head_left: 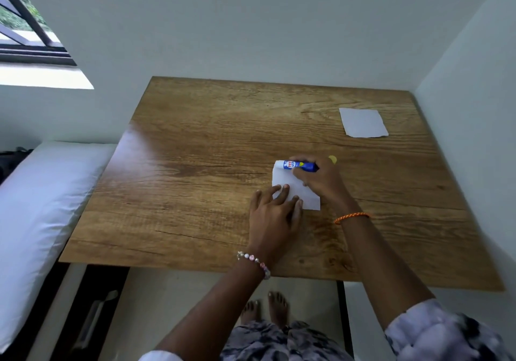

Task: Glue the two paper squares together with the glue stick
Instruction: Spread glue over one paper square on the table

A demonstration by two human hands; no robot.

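A white paper square (301,193) lies flat near the middle of the wooden table (195,165). My left hand (275,212) presses its near left corner with straight fingers. My right hand (321,179) grips a blue and white glue stick (297,165), which lies nearly level with its white end over the paper's far left corner. A yellow cap (332,159) sits on the table just behind my right hand. The second white paper square (363,122) lies alone at the far right of the table.
White walls close in behind and to the right of the table. A white cushion (36,215) lies along the left side, below a window (25,25). My bare feet (265,309) show under the table's near edge.
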